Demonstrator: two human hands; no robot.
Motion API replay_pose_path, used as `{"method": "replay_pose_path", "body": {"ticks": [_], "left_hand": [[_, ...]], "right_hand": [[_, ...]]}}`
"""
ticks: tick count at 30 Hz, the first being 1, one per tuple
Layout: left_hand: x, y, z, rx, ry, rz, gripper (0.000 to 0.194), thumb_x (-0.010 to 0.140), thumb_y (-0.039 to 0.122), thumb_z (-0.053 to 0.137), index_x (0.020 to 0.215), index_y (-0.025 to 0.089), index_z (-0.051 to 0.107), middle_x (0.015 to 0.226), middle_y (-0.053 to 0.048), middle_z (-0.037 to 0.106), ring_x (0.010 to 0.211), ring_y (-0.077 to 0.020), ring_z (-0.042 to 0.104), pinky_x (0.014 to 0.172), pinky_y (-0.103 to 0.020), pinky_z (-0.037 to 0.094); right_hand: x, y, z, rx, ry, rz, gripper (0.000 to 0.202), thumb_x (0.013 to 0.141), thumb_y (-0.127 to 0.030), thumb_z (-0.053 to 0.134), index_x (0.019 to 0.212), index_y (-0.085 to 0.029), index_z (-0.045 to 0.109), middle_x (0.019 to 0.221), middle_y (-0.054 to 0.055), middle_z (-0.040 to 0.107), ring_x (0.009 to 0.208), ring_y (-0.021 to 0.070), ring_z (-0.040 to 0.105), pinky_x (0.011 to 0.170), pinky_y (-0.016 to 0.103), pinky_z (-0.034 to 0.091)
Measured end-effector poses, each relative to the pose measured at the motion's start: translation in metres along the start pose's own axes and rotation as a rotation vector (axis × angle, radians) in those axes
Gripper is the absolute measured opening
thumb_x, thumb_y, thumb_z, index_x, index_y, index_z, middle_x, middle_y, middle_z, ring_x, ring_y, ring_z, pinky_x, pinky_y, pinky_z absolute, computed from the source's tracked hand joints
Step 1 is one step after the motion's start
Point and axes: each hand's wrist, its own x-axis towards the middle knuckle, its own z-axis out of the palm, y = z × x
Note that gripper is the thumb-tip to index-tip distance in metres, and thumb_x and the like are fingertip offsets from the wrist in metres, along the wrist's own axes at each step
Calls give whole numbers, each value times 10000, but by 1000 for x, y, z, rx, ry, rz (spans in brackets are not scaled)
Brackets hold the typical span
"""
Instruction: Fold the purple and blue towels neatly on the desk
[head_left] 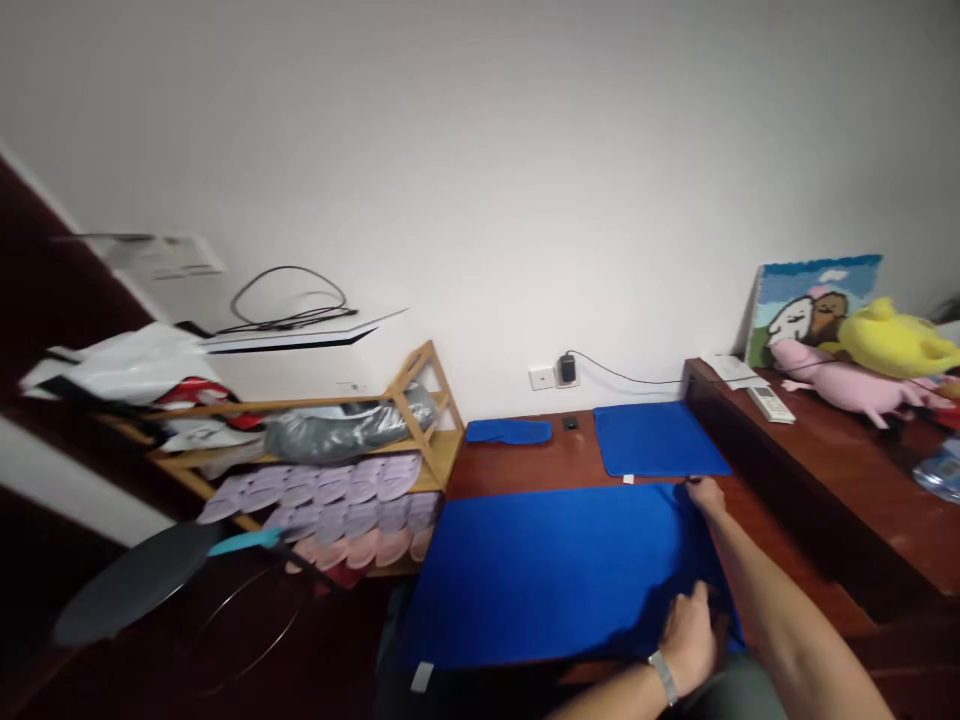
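A large blue cloth [547,570] lies spread flat on the reddish-brown table [495,472], with a white tag at its lower left. My right hand [707,497] is at the cloth's far right corner, fingers pinched on its edge. Nearer to me, my left hand [691,635], with a watch on the wrist, is closed near the cloth's lower right part; its fingertips are partly hidden. Behind the large cloth lies a smaller blue cloth [656,440], flat, with a white tag. A narrow folded blue cloth [510,431] rests at the back left.
To the left is a wooden rack [442,455] with rows of slippers [360,520]. A raised surface [847,480] at right holds a remote [771,404], plush toys [847,380] and a picture. A charger [568,368] with a cable is on the wall.
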Motion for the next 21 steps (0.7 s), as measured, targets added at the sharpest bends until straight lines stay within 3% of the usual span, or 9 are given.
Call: {"method": "replay_pose_path", "body": {"ticks": [5, 8, 10, 13, 17, 21], "left_hand": [[-50, -18, -66, 66, 176, 45, 269, 904, 321, 599, 1118, 274, 755, 1039, -91, 828, 983, -266, 767, 905, -356, 562], [-90, -31, -117, 9, 331, 17, 211, 912, 322, 590, 1042, 265, 746, 917, -56, 834, 800, -221, 773, 756, -287, 553], [-118, -41, -148, -53, 453, 0, 177, 917, 343, 592, 987, 249, 725, 816, -39, 816, 699, -191, 746, 666, -250, 518], [-161, -58, -186, -123, 642, -44, 231, 933, 442, 586, 948, 237, 692, 688, -11, 761, 620, -171, 702, 585, -227, 469], [-214, -93, -223, -148, 859, -154, 398, 949, 603, 515, 993, 245, 682, 676, -4, 742, 653, -197, 724, 597, -244, 497], [-253, -150, -249, -167, 1033, -308, 398, 946, 590, 456, 1008, 263, 675, 800, -46, 788, 757, -240, 774, 673, -286, 564]], "right_hand": [[-26, -48, -5, 146, -211, -180, 381, 894, -330, 428, 980, -144, 749, 651, 90, 692, 661, 251, 709, 617, 343, 572], [-46, -98, 5, 225, -333, -313, 367, 896, -316, 429, 1019, -150, 733, 654, 62, 694, 611, 206, 679, 588, 302, 558], [-64, -139, 24, 254, -413, -417, 341, 890, -325, 478, 1029, -147, 734, 695, 71, 720, 658, 202, 697, 637, 303, 575], [-100, -208, 73, 245, -535, -585, 344, 904, -312, 501, 1086, -135, 733, 824, 104, 770, 778, 208, 735, 733, 311, 595], [-159, -292, 160, 97, -662, -800, 354, 908, -230, 482, 1157, -164, 726, 888, 73, 790, 807, 188, 739, 753, 289, 589], [-217, -344, 244, -145, -685, -1010, 264, 855, -194, 582, 1034, -206, 775, 939, 61, 795, 913, 202, 725, 884, 292, 550]]}}
